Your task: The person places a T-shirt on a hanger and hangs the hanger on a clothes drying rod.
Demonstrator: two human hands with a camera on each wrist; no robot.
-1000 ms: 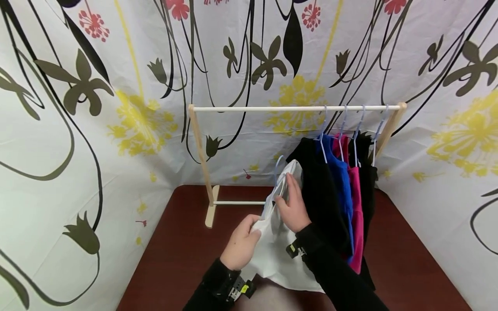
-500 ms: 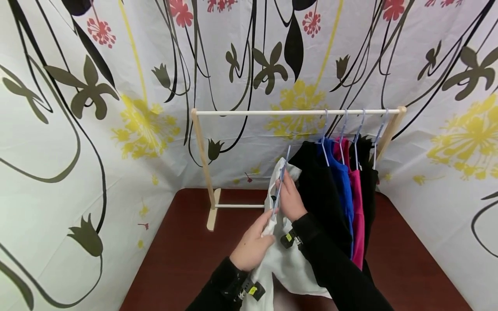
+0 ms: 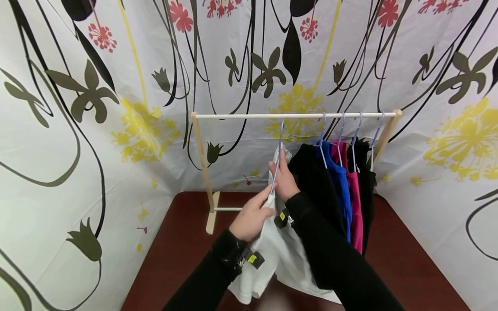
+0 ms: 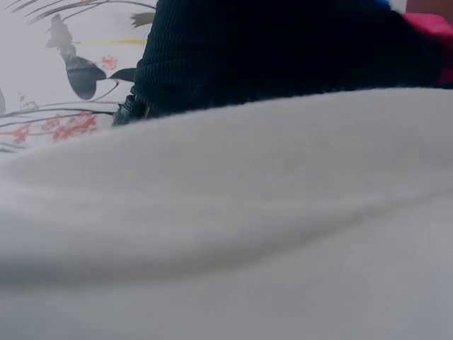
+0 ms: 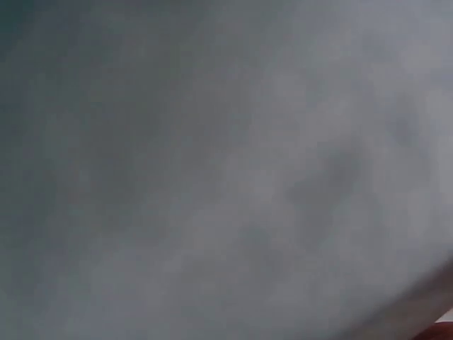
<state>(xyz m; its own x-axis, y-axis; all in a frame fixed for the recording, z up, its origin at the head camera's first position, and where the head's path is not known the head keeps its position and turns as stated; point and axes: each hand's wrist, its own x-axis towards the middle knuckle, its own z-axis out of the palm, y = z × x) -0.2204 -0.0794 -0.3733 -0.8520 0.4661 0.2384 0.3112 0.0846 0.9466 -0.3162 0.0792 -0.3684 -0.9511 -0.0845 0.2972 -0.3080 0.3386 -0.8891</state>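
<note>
White garment on its hanger, hook just under the rail.
My right hand (image 3: 285, 181) pinches the lavender hanger (image 3: 277, 166), upright, below the wooden rail (image 3: 272, 115), left of the hung dark clothes (image 3: 315, 181). My left hand (image 3: 250, 216), nearer, grips the soft white garment (image 3: 272, 259), which drapes toward the desk (image 3: 175, 255).

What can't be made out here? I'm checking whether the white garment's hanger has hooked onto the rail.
- Hanger hook: head view, too thin to tell whether it is over the rail or just below.
- Right hand: right wrist view shows only blurred grey cloth.
- Left hand: left wrist view is filled by the white garment.
</note>
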